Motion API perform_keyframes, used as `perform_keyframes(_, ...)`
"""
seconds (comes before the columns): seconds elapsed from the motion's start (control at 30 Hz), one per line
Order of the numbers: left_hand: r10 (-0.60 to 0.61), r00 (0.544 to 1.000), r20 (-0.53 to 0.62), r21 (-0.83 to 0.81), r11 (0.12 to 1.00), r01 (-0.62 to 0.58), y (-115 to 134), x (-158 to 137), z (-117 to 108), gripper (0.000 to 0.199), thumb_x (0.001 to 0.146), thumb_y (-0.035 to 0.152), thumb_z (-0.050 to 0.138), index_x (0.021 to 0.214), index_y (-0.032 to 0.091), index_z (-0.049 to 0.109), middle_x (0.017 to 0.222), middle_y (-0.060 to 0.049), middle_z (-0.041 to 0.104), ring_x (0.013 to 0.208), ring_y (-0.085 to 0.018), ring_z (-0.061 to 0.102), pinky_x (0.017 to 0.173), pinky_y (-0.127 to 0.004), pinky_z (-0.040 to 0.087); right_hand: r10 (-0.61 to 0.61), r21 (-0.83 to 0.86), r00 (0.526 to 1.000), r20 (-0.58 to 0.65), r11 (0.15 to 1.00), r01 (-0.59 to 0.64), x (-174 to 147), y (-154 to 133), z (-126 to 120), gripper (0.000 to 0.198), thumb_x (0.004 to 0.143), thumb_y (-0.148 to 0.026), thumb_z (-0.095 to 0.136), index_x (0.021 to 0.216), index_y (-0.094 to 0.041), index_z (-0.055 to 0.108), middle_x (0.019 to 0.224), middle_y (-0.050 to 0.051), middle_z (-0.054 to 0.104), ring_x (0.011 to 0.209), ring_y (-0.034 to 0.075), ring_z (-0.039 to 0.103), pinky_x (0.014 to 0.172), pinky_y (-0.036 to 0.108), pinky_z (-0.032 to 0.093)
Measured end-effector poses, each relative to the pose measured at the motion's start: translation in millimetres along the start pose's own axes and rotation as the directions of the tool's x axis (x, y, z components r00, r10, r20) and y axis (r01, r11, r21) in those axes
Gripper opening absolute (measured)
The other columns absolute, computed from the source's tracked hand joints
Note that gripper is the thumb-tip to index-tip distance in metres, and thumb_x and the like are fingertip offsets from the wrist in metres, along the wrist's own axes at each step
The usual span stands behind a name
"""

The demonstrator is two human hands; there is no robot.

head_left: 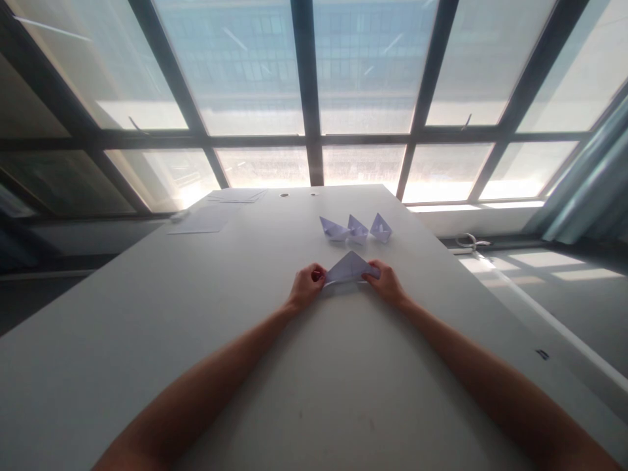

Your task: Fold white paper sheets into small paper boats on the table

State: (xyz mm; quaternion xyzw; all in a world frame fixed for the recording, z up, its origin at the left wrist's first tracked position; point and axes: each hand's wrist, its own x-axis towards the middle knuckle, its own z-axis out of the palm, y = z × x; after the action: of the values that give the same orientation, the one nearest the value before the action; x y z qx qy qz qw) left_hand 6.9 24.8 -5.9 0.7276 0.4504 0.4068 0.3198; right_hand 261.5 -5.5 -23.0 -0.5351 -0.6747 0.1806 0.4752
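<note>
I see both bare forearms [210, 376] stretched forward over the flat white worktop [240, 314], converging toward its middle, wrists low. The left hand [309, 284] has its fingers curled, pinching the left corner of a white, folded, triangular piece of paper [349, 267]. The right hand [386, 281] grips the right corner, thumb on the near face. I have that paper between the hands, peak pointing away, just nearer than three white folded-paper boats [357, 230] standing in a row.
</note>
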Motion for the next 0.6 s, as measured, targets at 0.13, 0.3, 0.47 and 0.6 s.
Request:
perform_keyframes(0.13,0.021,1.0,-0.016,0.086,0.996,-0.019,4.3,-2.0,-0.8,0.015,0.074,0.021,0.06,0.088,0.017,0.063,0.076,-0.001,0.068,0.067,-0.015,0.062,0.062,-0.023,0.046,0.012,0.012,1.0,0.001,1.0,-0.012,0.0,0.0,1.2,0.023,0.078,-0.025,0.066,0.1,-0.02,0.066,0.092,0.005,0.071,0.084,0.023,0.065,0.078,0.033,0.049)
perform_keyframes(0.3,0.012,0.998,-0.054,0.167,0.986,-0.003,7.8,-3.3,-2.3,0.021,0.071,0.019,0.062,0.092,0.018,0.06,0.073,0.001,0.065,0.065,-0.014,0.059,0.062,-0.023,0.045,-0.011,0.042,1.0,-0.004,0.999,0.011,0.1,-1.1,1.9,0.028,0.078,-0.025,0.066,0.106,-0.021,0.064,0.097,0.005,0.071,0.088,0.022,0.066,0.079,0.033,0.049)
perform_keyframes(0.47,-0.007,0.996,-0.086,0.104,0.994,0.016,4.8,-2.5,-2.5,0.03,0.072,0.021,0.064,0.101,0.018,0.058,0.08,-0.001,0.067,0.07,-0.015,0.063,0.064,-0.023,0.049,0.011,0.061,1.0,-0.025,0.998,-0.01,-0.4,-1.4,2.9,0.034,0.078,-0.028,0.067,0.11,-0.021,0.061,0.096,0.005,0.07,0.087,0.022,0.065,0.078,0.032,0.049)
perform_keyframes(0.6,-0.017,0.999,-0.047,0.134,0.991,0.024,6.2,-3.1,-2.3,0.01,0.076,0.026,0.061,0.081,0.017,0.063,0.074,-0.003,0.068,0.067,-0.017,0.064,0.06,-0.025,0.049,0.033,0.027,0.999,-0.036,0.999,-0.032,-0.8,-3.6,1.8,0.027,0.078,-0.032,0.066,0.101,-0.02,0.062,0.085,0.004,0.068,0.079,0.021,0.063,0.072,0.031,0.048)
